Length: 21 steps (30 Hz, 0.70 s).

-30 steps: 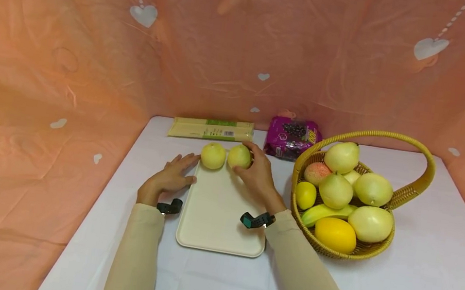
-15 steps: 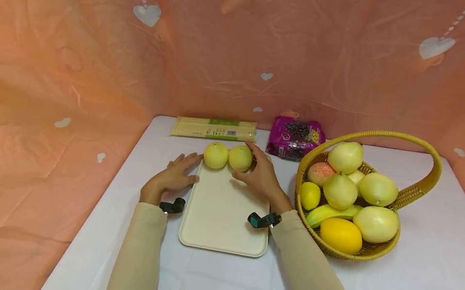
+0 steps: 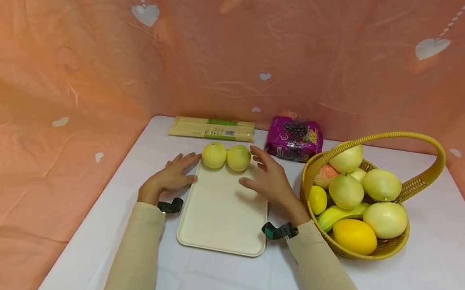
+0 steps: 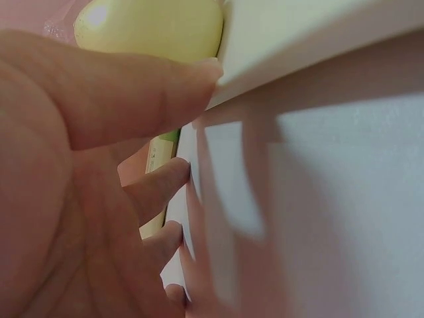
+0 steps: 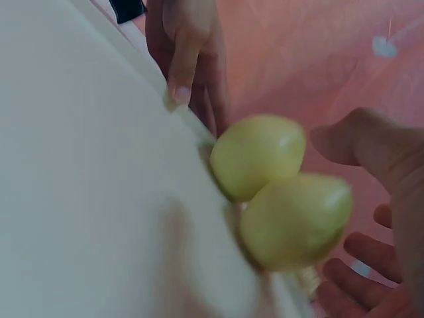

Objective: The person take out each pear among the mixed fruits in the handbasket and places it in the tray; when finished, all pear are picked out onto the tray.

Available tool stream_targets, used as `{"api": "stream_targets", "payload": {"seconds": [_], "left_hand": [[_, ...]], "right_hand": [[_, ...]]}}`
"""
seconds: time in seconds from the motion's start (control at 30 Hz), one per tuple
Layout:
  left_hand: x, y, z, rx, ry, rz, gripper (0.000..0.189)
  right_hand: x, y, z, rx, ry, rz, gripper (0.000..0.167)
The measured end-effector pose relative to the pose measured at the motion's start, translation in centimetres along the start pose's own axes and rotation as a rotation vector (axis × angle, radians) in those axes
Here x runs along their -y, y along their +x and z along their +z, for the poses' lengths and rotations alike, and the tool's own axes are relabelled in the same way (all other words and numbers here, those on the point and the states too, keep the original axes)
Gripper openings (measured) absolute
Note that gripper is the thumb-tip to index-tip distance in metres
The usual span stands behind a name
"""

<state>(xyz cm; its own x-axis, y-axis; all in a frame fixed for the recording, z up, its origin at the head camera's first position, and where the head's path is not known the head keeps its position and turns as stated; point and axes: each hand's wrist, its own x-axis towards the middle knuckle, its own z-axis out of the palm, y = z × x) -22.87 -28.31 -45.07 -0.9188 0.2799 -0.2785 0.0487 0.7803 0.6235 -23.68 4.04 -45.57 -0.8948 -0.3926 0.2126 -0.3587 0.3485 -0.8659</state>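
Two round yellow-green fruits sit side by side at the far end of a cream tray (image 3: pixel 223 212), a left fruit (image 3: pixel 214 155) and a right fruit (image 3: pixel 239 158). My left hand (image 3: pixel 172 175) lies at the tray's left side, fingers spread on the tablecloth. Its thumb (image 4: pixel 165 93) is right at the tray's edge in the left wrist view. Over the tray's right side my right hand (image 3: pixel 271 177) hovers with fingers apart and nothing in them, just right of the right fruit. In the right wrist view a gap shows between that hand's thumb (image 5: pixel 358 136) and both fruits.
On the right stands a wicker basket (image 3: pixel 398 240) of fruit with a tall handle, close to my right forearm. It holds a banana (image 3: pixel 339 217), a yellow mango-like fruit (image 3: pixel 355 236) and several others. A purple packet (image 3: pixel 294 140) and a flat beige packet (image 3: pixel 212 129) lie behind the tray.
My right hand has let go of the right fruit and drawn back to the right, its fingers spreading. The basket has shifted slightly right. My left hand stays in place.
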Motion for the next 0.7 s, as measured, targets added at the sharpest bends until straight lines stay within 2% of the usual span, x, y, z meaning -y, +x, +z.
{"api": "stream_targets", "payload": {"seconds": [0.2,0.37,0.43,0.53,0.7], "left_hand": [[0.0,-0.1,0.0,0.001,-0.004,-0.013,0.076],[0.1,0.1,0.0,-0.001,0.009,-0.011,0.075],[0.0,0.0,0.0,0.000,0.008,-0.014,0.075],[-0.2,-0.1,0.0,0.003,0.004,-0.016,0.075],[-0.3,-0.2,0.0,0.001,0.002,-0.005,0.075]], "right_hand": [[3.1,-2.8,-1.6,0.060,-0.121,-0.126,0.092],[6.2,-6.3,-4.6,0.139,-0.175,-0.189,0.090],[6.8,-7.7,-6.1,0.168,-0.146,-0.210,0.089],[7.0,-10.1,-8.7,0.204,-0.089,-0.198,0.086],[6.3,-13.8,-13.7,0.193,-0.045,-0.161,0.082]]}}
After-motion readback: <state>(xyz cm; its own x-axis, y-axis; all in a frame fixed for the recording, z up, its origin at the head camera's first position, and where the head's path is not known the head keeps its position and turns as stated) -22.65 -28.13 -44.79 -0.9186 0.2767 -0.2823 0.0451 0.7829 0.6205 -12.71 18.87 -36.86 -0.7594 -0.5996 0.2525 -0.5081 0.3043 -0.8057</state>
